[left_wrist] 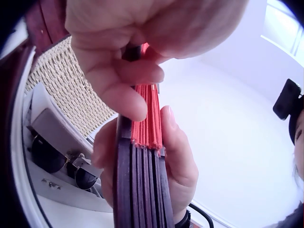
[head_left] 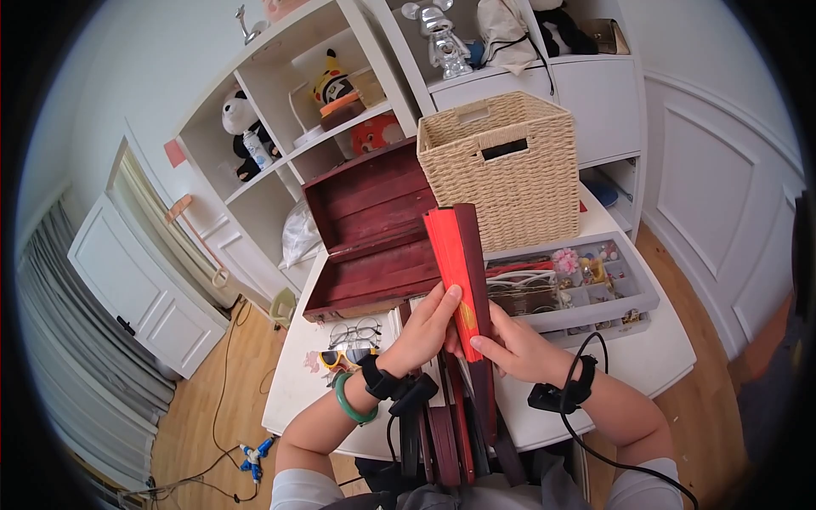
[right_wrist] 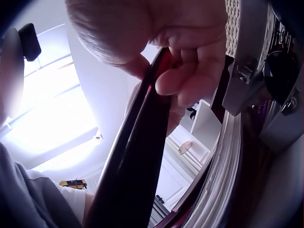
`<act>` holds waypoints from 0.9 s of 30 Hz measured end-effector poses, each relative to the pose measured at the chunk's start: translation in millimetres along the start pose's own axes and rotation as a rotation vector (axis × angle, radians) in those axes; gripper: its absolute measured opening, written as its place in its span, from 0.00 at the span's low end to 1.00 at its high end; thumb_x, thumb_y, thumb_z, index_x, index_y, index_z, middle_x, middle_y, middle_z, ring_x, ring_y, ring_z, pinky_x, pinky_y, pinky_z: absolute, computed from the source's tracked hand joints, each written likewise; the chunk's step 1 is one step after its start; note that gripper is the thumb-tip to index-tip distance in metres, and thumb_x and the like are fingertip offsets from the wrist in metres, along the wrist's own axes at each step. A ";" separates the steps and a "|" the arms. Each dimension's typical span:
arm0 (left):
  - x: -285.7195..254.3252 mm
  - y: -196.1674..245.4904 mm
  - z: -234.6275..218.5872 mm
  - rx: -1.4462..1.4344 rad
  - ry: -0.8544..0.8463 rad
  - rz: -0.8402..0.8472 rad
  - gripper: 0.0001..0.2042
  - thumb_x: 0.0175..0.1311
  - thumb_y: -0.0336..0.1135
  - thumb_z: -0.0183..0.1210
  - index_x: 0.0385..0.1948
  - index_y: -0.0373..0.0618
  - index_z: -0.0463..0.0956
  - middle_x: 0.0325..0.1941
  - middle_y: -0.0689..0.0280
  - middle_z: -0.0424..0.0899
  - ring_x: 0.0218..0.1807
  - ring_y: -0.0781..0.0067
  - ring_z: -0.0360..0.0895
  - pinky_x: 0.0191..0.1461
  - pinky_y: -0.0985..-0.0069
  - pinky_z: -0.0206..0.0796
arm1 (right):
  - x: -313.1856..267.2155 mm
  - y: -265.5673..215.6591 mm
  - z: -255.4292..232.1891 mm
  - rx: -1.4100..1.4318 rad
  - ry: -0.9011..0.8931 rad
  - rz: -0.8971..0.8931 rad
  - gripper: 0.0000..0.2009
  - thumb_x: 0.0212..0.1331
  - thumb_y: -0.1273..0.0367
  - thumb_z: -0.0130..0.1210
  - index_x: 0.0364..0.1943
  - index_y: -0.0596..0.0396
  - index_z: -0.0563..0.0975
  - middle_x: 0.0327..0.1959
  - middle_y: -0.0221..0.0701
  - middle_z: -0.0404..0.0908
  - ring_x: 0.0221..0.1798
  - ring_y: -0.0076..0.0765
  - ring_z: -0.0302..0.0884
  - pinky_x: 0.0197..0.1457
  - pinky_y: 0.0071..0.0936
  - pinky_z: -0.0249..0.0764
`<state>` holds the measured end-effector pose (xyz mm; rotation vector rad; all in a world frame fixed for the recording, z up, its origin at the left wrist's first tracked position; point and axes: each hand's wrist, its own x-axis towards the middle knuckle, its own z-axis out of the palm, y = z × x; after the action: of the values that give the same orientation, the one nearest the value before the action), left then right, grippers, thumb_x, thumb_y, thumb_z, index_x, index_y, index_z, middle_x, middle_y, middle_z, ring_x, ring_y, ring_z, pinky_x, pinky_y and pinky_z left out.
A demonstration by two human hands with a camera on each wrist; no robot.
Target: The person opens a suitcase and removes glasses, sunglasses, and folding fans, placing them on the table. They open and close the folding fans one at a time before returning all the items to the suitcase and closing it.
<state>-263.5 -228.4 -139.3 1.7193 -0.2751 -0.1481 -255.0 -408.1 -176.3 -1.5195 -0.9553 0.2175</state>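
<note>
A folded fan (head_left: 457, 255) with red pleats and dark ribs stands nearly upright between the two hands in the head view. The left hand (head_left: 422, 330) grips its left side, thumb on the red pleats. From the right, the right hand (head_left: 525, 347) pinches it, thumb near the pleats' lower end. The left wrist view shows the red folds (left_wrist: 147, 121) meeting several dark ribs (left_wrist: 145, 185), with fingers of both hands around them. In the right wrist view the dark outer rib (right_wrist: 137, 156) runs down from the curled fingers. More dark and red slats (head_left: 444, 438) lie below the hands.
An open dark red wooden box (head_left: 365, 276) lies on the white table (head_left: 293, 395). Behind stands a woven basket (head_left: 510, 187). At right is a grey compartment tray (head_left: 633, 293) of trinkets. Eyeglasses (head_left: 357, 333) and yellow sunglasses (head_left: 331, 359) lie left of the hands. Cables hang from the wrists.
</note>
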 end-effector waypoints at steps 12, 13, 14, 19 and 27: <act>2.7 7.1 9.2 0.137 -0.054 0.021 0.16 0.70 0.45 0.43 0.47 0.41 0.67 0.24 0.70 0.74 0.17 0.85 0.70 0.18 0.88 0.63 | -0.2 8.2 2.2 0.399 -0.081 0.204 0.30 0.61 0.74 0.48 0.64 0.52 0.46 0.41 0.35 0.72 0.20 0.23 0.74 0.22 0.24 0.78; 1.1 9.9 10.8 0.129 -0.060 0.018 0.15 0.70 0.44 0.43 0.46 0.42 0.68 0.27 0.71 0.74 0.19 0.86 0.69 0.20 0.88 0.62 | -0.4 9.3 1.7 0.400 -0.081 0.204 0.30 0.61 0.74 0.48 0.64 0.52 0.46 0.41 0.35 0.72 0.20 0.23 0.74 0.22 0.24 0.78; 1.0 9.2 10.5 0.129 -0.060 0.017 0.15 0.70 0.44 0.43 0.46 0.42 0.68 0.27 0.71 0.74 0.19 0.86 0.69 0.20 0.88 0.62 | -0.5 10.9 1.2 0.427 -0.053 0.197 0.28 0.61 0.75 0.47 0.63 0.53 0.48 0.39 0.35 0.73 0.19 0.23 0.74 0.22 0.24 0.78; 10.2 -14.8 2.2 0.464 -0.047 0.379 0.15 0.70 0.43 0.45 0.45 0.40 0.70 0.32 0.74 0.73 0.31 0.88 0.69 0.33 0.88 0.63 | 0.9 9.6 -4.6 0.488 0.080 0.176 0.19 0.62 0.74 0.47 0.56 0.58 0.59 0.33 0.33 0.73 0.18 0.22 0.73 0.24 0.24 0.79; 3.1 17.6 -4.0 0.066 0.016 0.044 0.14 0.67 0.43 0.49 0.45 0.42 0.71 0.30 0.75 0.74 0.25 0.91 0.64 0.25 0.89 0.55 | -0.4 15.2 -4.9 0.476 -0.070 0.243 0.13 0.65 0.69 0.45 0.50 0.60 0.67 0.34 0.31 0.76 0.19 0.20 0.74 0.24 0.18 0.75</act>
<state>-261.3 -228.0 -121.1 1.7779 -0.3091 -0.0936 -245.5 -410.3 -189.0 -1.1863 -0.7059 0.6308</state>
